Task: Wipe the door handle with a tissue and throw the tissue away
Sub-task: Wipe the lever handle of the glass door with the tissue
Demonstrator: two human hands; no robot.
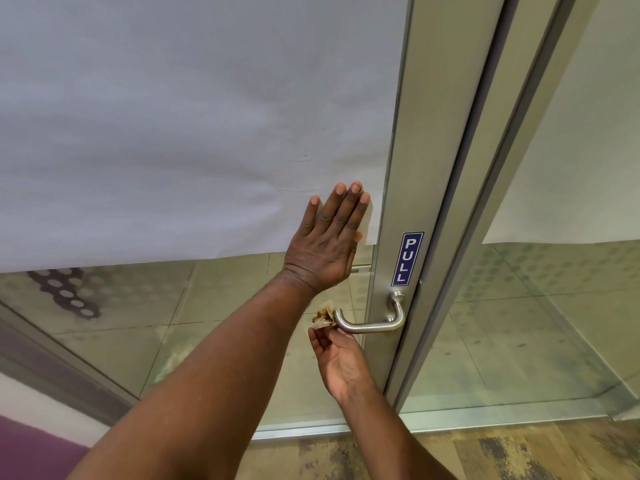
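Two hands work at a glass door. The left hand (329,240) lies flat and open, fingers spread, against the white sheet (194,126) covering the glass. Below it, the right hand (341,358) pinches a crumpled, brown-stained tissue (323,318) at its fingertips, pressed against the left end of the steel door handle (372,323), under the blue PULL sign (407,258).

Two hands (325,244), one handle (372,322), one tissue (323,318).
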